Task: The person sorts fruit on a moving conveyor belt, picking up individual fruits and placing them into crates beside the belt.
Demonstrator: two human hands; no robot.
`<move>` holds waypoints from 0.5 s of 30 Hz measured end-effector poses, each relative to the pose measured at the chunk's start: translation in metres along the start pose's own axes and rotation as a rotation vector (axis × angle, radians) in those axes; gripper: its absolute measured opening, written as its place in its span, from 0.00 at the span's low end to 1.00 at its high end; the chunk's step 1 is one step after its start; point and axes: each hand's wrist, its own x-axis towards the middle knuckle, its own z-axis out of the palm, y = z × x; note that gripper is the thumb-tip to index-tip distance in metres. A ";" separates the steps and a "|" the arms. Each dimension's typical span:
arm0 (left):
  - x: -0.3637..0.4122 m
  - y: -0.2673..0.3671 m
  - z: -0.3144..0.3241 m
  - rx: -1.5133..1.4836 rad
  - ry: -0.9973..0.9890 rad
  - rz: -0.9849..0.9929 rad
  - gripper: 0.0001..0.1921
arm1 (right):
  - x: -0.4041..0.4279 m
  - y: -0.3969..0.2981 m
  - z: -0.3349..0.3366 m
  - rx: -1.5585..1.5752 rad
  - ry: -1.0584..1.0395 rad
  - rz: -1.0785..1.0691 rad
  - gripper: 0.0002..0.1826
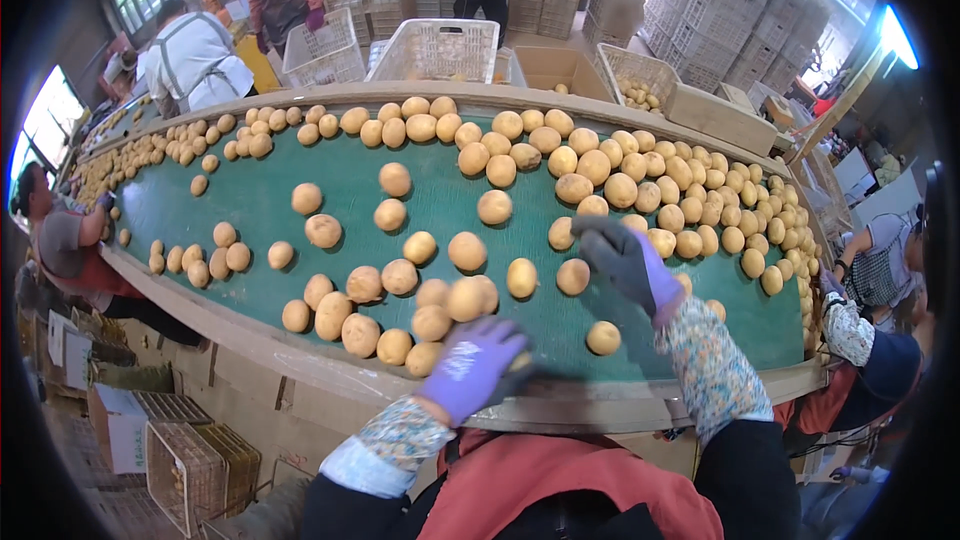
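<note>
Many potatoes (466, 250) lie on a green conveyor belt (247, 195) in front of me. My left hand (480, 364), in a purple glove with a dark palm, is blurred over the near edge of the belt. Part of a potato (520, 361) shows within its fingers. Just beyond that hand, a blurred potato (465, 299) sits above a cluster at the near rail. Over the belt's right half is my right hand (622, 259), gloved alike, its curled fingertips against or close to a potato (561, 233). Its palm is hidden.
A wooden rail (300, 364) borders the belt on my side. Past the far rail stand a white plastic crate (439, 49), a cardboard box (562, 71) and a crate of potatoes (637, 82). Co-workers stand at the left (64, 240) and right (874, 315) ends; others are behind.
</note>
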 end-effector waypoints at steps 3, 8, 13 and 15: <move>-0.022 -0.023 -0.036 0.028 0.164 -0.152 0.16 | 0.064 -0.015 -0.010 -0.179 0.038 0.193 0.23; -0.044 -0.045 -0.040 0.120 0.351 -0.255 0.09 | 0.168 0.045 0.031 -1.105 0.162 -0.309 0.25; -0.053 -0.066 -0.053 0.066 0.297 -0.292 0.09 | 0.177 0.040 0.069 -0.753 0.084 0.112 0.22; -0.059 -0.076 -0.059 0.057 0.272 -0.282 0.09 | 0.139 0.054 0.079 -0.480 0.058 -0.031 0.25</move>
